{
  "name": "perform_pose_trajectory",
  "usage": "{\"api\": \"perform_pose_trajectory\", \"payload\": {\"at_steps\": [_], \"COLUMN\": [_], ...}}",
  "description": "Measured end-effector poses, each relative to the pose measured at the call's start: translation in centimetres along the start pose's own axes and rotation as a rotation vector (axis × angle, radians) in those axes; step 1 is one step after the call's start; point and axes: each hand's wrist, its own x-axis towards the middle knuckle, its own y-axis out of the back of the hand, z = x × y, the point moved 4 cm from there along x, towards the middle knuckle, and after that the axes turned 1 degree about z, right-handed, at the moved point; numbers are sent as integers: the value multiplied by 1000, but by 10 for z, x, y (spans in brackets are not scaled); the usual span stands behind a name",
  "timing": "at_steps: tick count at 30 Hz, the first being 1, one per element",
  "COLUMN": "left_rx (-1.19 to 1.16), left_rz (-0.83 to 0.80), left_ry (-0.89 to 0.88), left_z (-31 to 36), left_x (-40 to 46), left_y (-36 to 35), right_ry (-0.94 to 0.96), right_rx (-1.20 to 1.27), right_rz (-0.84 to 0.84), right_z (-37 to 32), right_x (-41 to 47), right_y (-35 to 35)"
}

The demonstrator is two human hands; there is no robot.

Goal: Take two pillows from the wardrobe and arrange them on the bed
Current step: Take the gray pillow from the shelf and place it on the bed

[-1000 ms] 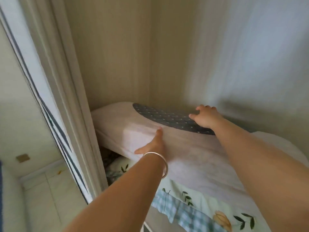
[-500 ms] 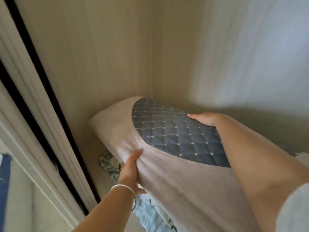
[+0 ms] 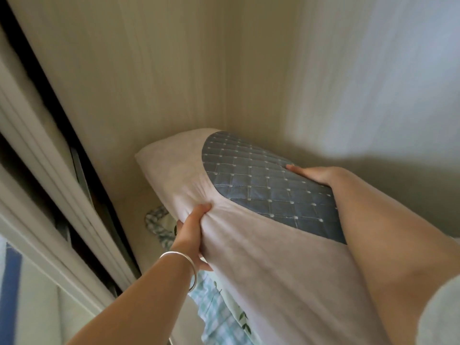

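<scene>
- Starting nearest to us: our left hand [image 3: 193, 231], the one with the silver bangle [image 3: 183, 266] on its wrist, is clamped on the front edge of the pillow [image 3: 261, 250], thumb on top and fingers tucked under, with a bunch of the pale cover gathered into the grip.
- Our right hand [image 3: 315, 175] sits further along, over the far side of the pillow on its quilted blue patch [image 3: 258, 185]. The fingers curl round the back where we can't see them, so we'd call it holding the pillow rather than just resting on it.
- The pillow itself is tilted up, far end high, and looks lifted clear of what's below it. It's inside the wardrobe [image 3: 149, 83], with its far corner close to the back wall.
- Under the pillow, peeking out beside our left wrist, is some green checked and floral bedding [image 3: 219, 312]. Can't tell if that's the second pillow or just a folded quilt.
- Left of the pillow is the sliding door frame [image 3: 49, 200] of the wardrobe.
- Progress, as we'd judge it: pillow one is gripped in both hands and coming out, so that's maybe the first quarter at best.
- Left to do: get this one clear of the wardrobe, grab a second, carry both to the bed, lay them out. No bed in view at all.
</scene>
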Motion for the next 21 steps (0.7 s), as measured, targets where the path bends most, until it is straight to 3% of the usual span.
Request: {"api": "perform_pose_trajectory", "payload": {"at_steps": [8,15,21], "left_rx": [-114,-125,-57], "left_rz": [-72,-272,-369], "left_ry": [-37,-168,-350], "left_z": [-6,21,62], "left_x": [1,-34,-80], "left_y": [1,-5,6], "right_ry": [51,77,128], "right_rx": [60,53,325], "right_rz": [61,384,488], "right_z": [-6,16,35], "right_x": [-20,-62,-144], "right_y": [-8,20,60]}}
